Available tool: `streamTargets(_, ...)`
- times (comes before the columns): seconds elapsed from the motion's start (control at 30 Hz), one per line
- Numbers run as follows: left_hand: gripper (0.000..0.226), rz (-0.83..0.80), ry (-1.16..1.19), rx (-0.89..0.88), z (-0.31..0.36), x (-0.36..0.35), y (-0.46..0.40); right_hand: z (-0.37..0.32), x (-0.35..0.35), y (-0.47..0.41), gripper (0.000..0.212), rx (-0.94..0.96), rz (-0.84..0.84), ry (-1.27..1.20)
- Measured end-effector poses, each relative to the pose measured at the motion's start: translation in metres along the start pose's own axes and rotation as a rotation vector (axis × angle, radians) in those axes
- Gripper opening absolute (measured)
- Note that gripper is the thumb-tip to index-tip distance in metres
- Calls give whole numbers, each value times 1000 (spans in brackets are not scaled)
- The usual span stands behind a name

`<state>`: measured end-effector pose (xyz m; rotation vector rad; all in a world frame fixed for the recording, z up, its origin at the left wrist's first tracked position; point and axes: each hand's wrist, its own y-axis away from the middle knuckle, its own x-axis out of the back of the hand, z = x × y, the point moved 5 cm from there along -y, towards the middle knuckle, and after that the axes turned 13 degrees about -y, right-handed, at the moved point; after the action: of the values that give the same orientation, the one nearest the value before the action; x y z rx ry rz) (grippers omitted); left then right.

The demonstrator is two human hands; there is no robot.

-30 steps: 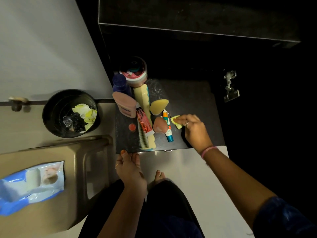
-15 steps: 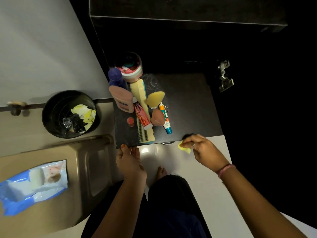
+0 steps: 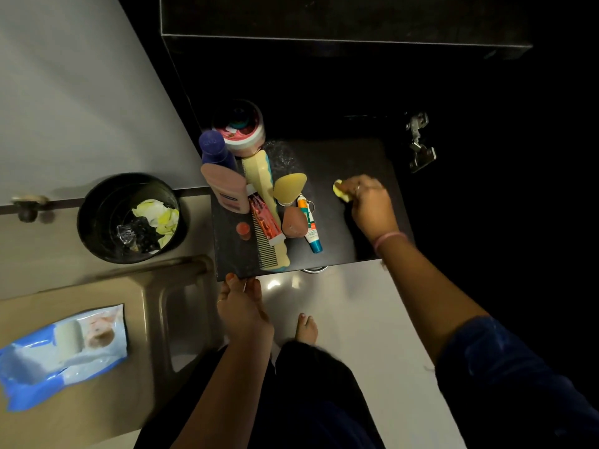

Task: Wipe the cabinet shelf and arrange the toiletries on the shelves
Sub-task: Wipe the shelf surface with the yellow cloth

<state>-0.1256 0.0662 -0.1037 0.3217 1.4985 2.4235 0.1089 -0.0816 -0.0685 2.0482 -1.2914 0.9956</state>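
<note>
A dark cabinet shelf [image 3: 330,157] holds toiletries crowded on its left half: a round tub [image 3: 241,132], a blue-capped bottle [image 3: 214,150], a pink bottle [image 3: 227,189], a yellow comb [image 3: 264,196], a red tube [image 3: 264,220], a yellow sponge [image 3: 288,187], a brown soap-like lump [image 3: 293,223] and a white-and-teal tube [image 3: 309,223]. My right hand [image 3: 368,202] presses a small yellow wipe [image 3: 340,191] onto the bare right half of the shelf. My left hand [image 3: 241,307] grips the shelf's front left edge.
A black bin [image 3: 129,218] with crumpled wipes stands left of the shelf. A blue pack of wipes [image 3: 61,350] lies on a beige stool [image 3: 155,286] at lower left. A metal hinge [image 3: 419,144] hangs at the shelf's right. My foot [image 3: 306,328] rests on the pale floor.
My right hand has carried the yellow wipe from the shelf's front edge back onto the right part of the shelf, farther in. My left hand has stayed on the front edge.
</note>
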Motion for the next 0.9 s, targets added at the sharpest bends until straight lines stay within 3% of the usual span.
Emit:
streamTargets(0.1,32,17,37,-2,2,-2,2,-1,-3,75,39,105,-37,47)
streamTargets(0.17,20,35,101,-20,5,-5,0,7,-2,126,42,100,-178,7)
streamTargets(0.23,23,25,126,-27,6,-7,0,15,0,162,34,78,-370,12)
streamTargets(0.3,26,30,133,-13,5,-6,1,13,14,166,32,98,-363,-9)
streamTargets(0.43,16,24,106,-30,9,-9,7,-16,55,79,30,141,79,-55)
streamTargets(0.53,13,13,56,-42,9,-7,7,-26,46,-4,27,98,187,32)
streamTargets(0.63,29,-9,-13,40,-1,-5,2,-34,11,-71,32,27,104,16)
streamTargets(0.7,31,-7,-27,72,-6,-3,-3,-47,-15,-101,37,82,-30,44)
streamTargets(0.8,22,9,-32,42,-4,-3,-2,-59,-39,-115,45,243,-254,177)
streamTargets(0.9,10,17,81,-8,3,-5,1,-46,-31,-115,53,322,-320,294)
